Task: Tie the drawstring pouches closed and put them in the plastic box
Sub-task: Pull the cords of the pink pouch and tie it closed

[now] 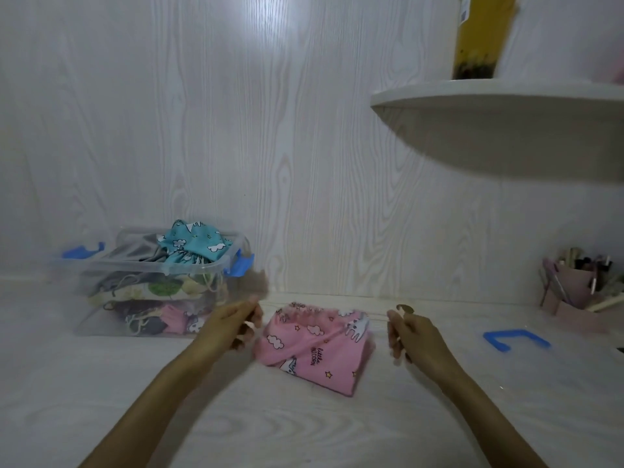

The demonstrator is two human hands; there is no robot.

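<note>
Pink pouch [312,346]: laid flat on the white table [304,427] between the two hands, its gathered mouth turned toward the wall; a print of clouds, stars and unicorns is seen on it.
Left hand [233,324]: held just left of the pouch, fingers curled as if pinched on a drawstring; the string itself is blurred and cannot be made out.
Right hand [410,336]: held to the right of the pouch, a little apart from it, fingers curled in a pinch; a thin pale cord seems to be stretched from it toward the pouch mouth.
Plastic box [158,265]: placed at the left by the wall, clear, with blue latches; it is filled with several pouches.
Teal pouch [194,246]: piled on top in the box, risen above the rim.
Blue clip [515,339]: laid on the table to the right, well apart from the pouch.
Pen holder [574,292]: set at the far right, filled with pens.
Shelf [506,126]: fixed to the wall above on the right, with a yellow container [481,35] stood on it.
</note>
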